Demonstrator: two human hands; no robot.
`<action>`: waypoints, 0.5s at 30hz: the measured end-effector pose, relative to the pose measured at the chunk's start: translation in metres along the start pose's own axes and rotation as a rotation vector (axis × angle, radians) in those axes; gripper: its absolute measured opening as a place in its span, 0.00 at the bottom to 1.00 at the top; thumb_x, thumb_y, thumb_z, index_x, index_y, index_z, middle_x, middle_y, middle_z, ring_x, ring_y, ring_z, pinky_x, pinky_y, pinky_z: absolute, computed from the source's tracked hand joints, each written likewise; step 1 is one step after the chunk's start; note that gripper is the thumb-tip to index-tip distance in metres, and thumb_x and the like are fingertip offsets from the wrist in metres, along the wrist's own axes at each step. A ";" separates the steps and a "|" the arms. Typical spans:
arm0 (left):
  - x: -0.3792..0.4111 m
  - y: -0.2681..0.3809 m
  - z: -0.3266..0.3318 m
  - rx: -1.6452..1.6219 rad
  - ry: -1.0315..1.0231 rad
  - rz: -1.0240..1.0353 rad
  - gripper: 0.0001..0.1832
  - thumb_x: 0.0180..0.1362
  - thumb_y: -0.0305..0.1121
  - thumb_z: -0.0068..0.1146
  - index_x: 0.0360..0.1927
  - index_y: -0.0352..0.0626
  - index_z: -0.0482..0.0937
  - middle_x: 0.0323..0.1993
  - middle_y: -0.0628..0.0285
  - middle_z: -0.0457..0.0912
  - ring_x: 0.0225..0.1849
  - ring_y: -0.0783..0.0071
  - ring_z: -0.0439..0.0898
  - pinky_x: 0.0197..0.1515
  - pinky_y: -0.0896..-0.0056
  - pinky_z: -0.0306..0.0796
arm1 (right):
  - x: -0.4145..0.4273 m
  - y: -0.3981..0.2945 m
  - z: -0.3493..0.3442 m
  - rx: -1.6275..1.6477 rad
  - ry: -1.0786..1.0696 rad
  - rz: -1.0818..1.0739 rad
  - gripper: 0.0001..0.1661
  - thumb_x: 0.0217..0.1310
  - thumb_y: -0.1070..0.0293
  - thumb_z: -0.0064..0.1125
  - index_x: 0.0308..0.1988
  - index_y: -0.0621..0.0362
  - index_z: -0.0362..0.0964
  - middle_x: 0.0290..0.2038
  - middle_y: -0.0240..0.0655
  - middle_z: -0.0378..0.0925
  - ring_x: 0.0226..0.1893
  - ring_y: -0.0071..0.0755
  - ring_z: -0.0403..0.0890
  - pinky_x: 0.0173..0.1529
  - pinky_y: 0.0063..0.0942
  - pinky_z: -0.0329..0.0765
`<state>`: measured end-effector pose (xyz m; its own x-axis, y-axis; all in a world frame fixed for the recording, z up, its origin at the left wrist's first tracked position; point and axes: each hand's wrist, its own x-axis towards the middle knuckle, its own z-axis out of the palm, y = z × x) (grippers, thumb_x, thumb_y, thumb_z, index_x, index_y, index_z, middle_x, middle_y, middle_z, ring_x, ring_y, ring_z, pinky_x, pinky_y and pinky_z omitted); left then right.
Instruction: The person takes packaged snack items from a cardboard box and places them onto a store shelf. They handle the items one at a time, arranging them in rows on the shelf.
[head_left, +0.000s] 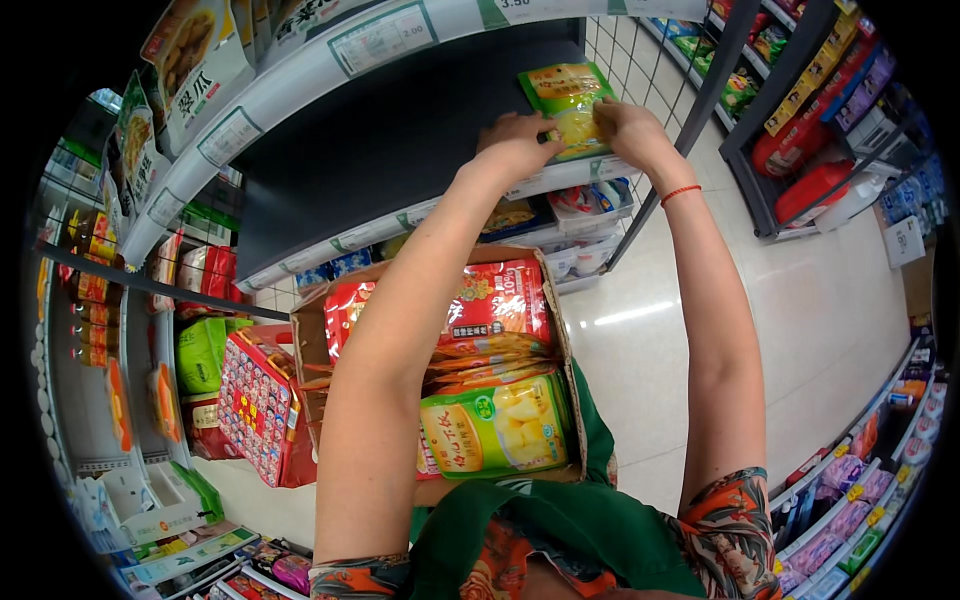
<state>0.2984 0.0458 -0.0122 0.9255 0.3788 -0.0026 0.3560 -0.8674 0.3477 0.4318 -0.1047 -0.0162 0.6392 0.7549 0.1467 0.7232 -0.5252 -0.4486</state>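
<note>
A green and yellow food pouch (568, 88) lies on the dark shelf board (375, 142), near its right end by the wire side panel. My right hand (632, 129) grips the pouch's right edge. At the lower left of the same pouch, my left hand (523, 138) touches it with bent fingers. Below my arms stands an open cardboard box (561, 315) holding red pouches (504, 294) at the far side. Orange pouches (491, 360) stand on edge in its middle, and a green pouch (495, 431) lies flat at the near side. My left forearm hides part of the box.
Above the board is another shelf with standing pouches (196, 71) and a price rail (382, 37). A wire side panel (637, 67) and a dark post (712, 82) bound the right. A red box (259, 409) stands left of the carton. Stocked shelves (840, 487) curve along the lower right.
</note>
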 end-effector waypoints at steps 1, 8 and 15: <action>0.003 -0.002 -0.001 -0.009 -0.029 0.003 0.25 0.60 0.55 0.55 0.60 0.62 0.77 0.64 0.63 0.72 0.67 0.60 0.66 0.67 0.54 0.60 | 0.002 0.003 0.003 -0.024 0.036 -0.036 0.16 0.63 0.69 0.51 0.49 0.59 0.77 0.45 0.51 0.79 0.51 0.50 0.79 0.52 0.39 0.75; -0.014 -0.022 -0.024 0.094 -0.038 0.022 0.23 0.60 0.51 0.57 0.56 0.55 0.80 0.65 0.58 0.71 0.68 0.53 0.65 0.69 0.60 0.59 | 0.004 -0.026 0.027 -0.155 0.078 -0.083 0.15 0.61 0.67 0.50 0.46 0.53 0.79 0.44 0.44 0.81 0.44 0.49 0.82 0.48 0.43 0.78; -0.035 -0.073 -0.038 -0.035 -0.012 -0.016 0.23 0.55 0.49 0.63 0.53 0.53 0.83 0.63 0.56 0.74 0.60 0.54 0.75 0.62 0.61 0.67 | 0.008 -0.066 0.050 -0.143 0.015 -0.163 0.17 0.59 0.68 0.49 0.47 0.56 0.77 0.50 0.45 0.79 0.48 0.49 0.80 0.51 0.41 0.78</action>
<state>0.2349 0.1081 -0.0016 0.9212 0.3885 -0.0199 0.3663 -0.8491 0.3806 0.3764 -0.0445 -0.0294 0.5137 0.8290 0.2211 0.8464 -0.4475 -0.2886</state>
